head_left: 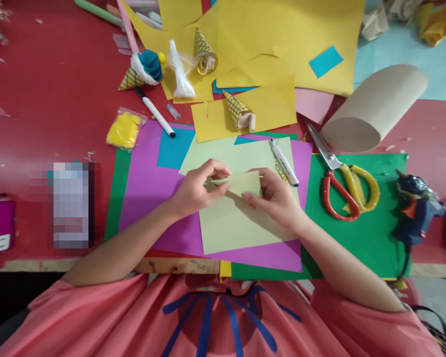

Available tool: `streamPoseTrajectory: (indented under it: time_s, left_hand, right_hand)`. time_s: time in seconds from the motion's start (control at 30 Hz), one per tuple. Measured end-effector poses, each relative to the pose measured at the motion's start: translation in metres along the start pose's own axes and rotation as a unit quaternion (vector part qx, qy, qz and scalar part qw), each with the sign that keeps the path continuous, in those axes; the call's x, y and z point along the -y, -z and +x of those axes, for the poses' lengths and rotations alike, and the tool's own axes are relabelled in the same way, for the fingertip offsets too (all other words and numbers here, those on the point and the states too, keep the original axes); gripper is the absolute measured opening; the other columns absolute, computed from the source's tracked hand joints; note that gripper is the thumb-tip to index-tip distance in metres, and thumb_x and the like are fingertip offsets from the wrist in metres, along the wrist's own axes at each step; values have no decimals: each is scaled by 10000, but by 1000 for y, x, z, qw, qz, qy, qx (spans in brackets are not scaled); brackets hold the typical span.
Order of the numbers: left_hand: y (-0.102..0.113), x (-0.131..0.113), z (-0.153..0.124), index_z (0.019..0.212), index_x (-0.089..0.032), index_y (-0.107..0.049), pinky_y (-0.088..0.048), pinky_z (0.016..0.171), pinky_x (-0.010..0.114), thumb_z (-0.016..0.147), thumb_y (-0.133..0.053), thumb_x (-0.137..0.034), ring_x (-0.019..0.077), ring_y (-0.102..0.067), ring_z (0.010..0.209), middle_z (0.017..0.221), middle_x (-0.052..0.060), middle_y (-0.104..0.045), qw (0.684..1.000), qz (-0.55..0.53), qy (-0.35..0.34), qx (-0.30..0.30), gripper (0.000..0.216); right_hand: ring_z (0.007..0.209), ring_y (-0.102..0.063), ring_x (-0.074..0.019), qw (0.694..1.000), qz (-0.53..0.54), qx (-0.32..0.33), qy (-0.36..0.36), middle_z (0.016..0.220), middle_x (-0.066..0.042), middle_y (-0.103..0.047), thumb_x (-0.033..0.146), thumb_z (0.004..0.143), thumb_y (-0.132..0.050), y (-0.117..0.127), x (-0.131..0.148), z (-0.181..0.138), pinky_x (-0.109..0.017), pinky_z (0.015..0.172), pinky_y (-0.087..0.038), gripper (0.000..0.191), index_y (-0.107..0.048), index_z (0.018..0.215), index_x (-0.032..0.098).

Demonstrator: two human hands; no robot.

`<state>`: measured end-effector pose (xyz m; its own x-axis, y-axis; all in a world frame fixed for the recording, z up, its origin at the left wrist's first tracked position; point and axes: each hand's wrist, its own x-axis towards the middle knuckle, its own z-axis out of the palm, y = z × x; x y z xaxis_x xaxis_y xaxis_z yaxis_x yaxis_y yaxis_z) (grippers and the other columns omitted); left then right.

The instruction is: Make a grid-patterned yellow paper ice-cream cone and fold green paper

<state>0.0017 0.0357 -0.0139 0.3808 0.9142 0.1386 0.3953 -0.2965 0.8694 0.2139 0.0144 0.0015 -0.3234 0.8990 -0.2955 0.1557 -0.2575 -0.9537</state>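
Between my hands is a small piece of pale green paper (245, 183), raised over larger pale green sheets (241, 228). My left hand (205, 186) pinches its left end, where the paper looks bent or rolled. My right hand (273, 198) grips the right edge, thumb in front and fingers behind. A white marker (284, 162) lies just beyond my right hand, on top of a scrap with a dark grid pattern. Beyond the sheets sits a small paper cone (238, 111) with a blue grid and crumpled paper in its mouth.
Scissors (332, 163), a cardboard tube (375, 109) and a glue gun (418, 210) lie to the right. At left are a decorated cone (143, 69), a black-capped marker (158, 116), a yellow clay packet (124, 130) and a blurred-out rectangular object (70, 206). Yellow sheets (252, 39) cover the back.
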Motion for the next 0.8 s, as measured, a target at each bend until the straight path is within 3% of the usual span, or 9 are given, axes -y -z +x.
streamPoseTrajectory:
  time_s: [0.17, 0.37, 0.63, 0.8]
  left_hand:
    - [3, 10, 7, 929, -197, -547, -525, 672, 168, 806, -659, -242, 69, -626, 745, 825, -19, -619, 995, -38, 16, -96, 172]
    - [4, 14, 11, 902, -192, -553, -500, 607, 157, 794, -686, -244, 52, -593, 672, 780, -37, -601, 990, -34, 0, -139, 178]
    - [5, 11, 7, 917, -209, -562, -488, 552, 137, 845, -646, -262, 49, -609, 628, 744, -40, -603, 990, -81, 2, -115, 122]
    - [4, 10, 7, 970, -217, -553, -506, 531, 126, 859, -631, -276, 47, -620, 604, 762, -38, -605, 989, -104, 15, -107, 148]
  right_hand:
    - [572, -541, -85, 998, 63, -19, -2, 717, 47, -559, 198, 783, -673, 13, 1, 7, -239, 544, -454, 331, -528, 1080, 223]
    - [535, -503, -64, 994, 69, -79, 43, 700, 50, -565, 188, 785, -675, 25, 0, 15, -217, 503, -436, 275, -555, 1030, 220]
    - [569, -554, -77, 982, 76, -141, 96, 712, 41, -577, 219, 812, -665, 26, -3, 16, -221, 523, -479, 186, -586, 979, 234]
    - [648, -610, -98, 987, 56, -103, 107, 774, 20, -612, 260, 884, -592, 24, -5, 13, -267, 652, -524, 184, -625, 1065, 255]
